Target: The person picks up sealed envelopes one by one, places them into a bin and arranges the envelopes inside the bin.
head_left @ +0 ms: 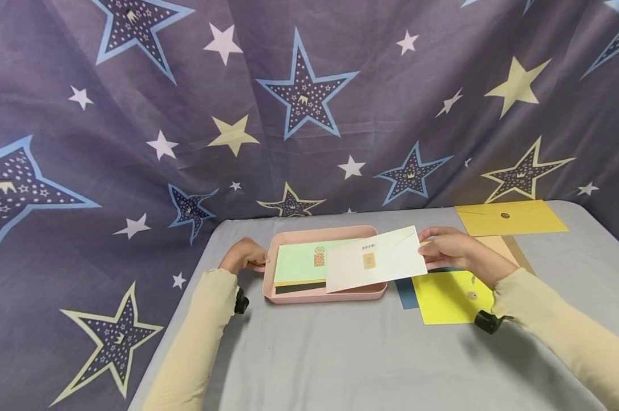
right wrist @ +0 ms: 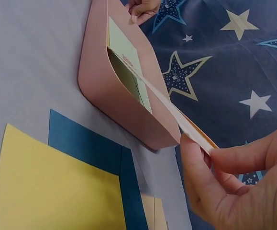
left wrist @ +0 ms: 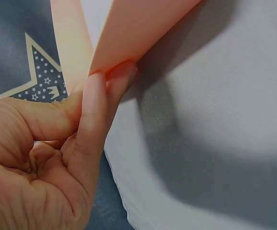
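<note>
A white envelope [head_left: 383, 265] with a tan sticker slants over the right part of a pink tray [head_left: 330, 297]. My right hand [head_left: 446, 249] pinches its right end between thumb and fingers, as the right wrist view also shows. Inside the tray lies a mint green envelope [head_left: 296, 264] with a patterned sticker, on top of yellow and black ones. At the tray's left end, my left hand [head_left: 246, 255] grips the wall; in the left wrist view, thumb and fingers [left wrist: 94, 98] pinch the pink edge.
Right of the tray, a bright yellow envelope [head_left: 450, 299] overlaps a dark blue envelope [head_left: 407, 294]. Beige and brown envelopes lie partly under my right arm. A golden envelope [head_left: 514, 221] rests at the back right. Star-patterned cloth [head_left: 330, 165] hangs behind the grey-covered table [head_left: 340, 359].
</note>
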{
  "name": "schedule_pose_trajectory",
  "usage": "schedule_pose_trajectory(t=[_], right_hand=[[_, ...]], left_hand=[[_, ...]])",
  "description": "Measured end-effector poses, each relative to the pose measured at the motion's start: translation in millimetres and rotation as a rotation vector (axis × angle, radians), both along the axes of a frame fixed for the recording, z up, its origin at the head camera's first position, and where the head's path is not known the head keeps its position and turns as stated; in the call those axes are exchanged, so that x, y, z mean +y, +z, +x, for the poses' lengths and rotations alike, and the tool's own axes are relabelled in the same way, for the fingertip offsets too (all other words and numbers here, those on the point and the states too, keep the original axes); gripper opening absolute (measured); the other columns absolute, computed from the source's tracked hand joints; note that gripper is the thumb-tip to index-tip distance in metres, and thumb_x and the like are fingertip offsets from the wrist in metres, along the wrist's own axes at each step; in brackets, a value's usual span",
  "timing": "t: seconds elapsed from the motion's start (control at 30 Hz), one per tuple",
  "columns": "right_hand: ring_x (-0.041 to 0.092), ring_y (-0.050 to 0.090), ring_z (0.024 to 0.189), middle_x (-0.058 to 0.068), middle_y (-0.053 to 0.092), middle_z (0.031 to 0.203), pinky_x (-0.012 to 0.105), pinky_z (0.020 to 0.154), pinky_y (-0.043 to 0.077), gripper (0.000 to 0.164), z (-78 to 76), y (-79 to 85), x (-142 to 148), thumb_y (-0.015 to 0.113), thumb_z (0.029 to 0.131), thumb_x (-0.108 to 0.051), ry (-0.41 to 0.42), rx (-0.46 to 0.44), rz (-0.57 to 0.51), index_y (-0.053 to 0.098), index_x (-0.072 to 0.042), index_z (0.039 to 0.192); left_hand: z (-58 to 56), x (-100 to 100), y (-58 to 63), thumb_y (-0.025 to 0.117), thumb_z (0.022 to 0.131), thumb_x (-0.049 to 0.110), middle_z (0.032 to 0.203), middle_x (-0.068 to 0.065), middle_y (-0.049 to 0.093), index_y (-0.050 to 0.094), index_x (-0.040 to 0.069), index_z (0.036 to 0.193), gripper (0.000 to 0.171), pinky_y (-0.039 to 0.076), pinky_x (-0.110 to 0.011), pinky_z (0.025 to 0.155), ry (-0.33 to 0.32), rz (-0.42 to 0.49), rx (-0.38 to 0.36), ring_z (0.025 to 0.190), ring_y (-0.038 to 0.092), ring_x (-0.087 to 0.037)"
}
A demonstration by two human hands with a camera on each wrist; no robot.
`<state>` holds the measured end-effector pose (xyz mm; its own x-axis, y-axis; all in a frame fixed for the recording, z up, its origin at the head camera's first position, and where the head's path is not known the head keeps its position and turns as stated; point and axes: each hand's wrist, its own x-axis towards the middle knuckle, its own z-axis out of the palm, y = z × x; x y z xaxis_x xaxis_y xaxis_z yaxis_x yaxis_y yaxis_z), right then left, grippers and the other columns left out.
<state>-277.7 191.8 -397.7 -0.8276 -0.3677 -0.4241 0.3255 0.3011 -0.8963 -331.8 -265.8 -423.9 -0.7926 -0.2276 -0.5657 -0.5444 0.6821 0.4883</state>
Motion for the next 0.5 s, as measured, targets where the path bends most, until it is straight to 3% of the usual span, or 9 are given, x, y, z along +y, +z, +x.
schedule_pose_trajectory(t=[0.5], right_hand=[[0.014,0.067,0.077,0.006,0.069,0.092,0.029,0.077,0.065,0.045,0.8,2.2,-29,0.060,0.095,-0.005,-0.049,0.024,0.082,0.043,0.009,0.134]], left_hand=[[0.9,0,2.4,0.061,0.094,-0.003,0.086,-0.007,0.058,0.063,-0.004,0.103,0.009,0.062,-0.018,0.061,-0.006,0.013,-0.010,0.054,0.061,-0.007]])
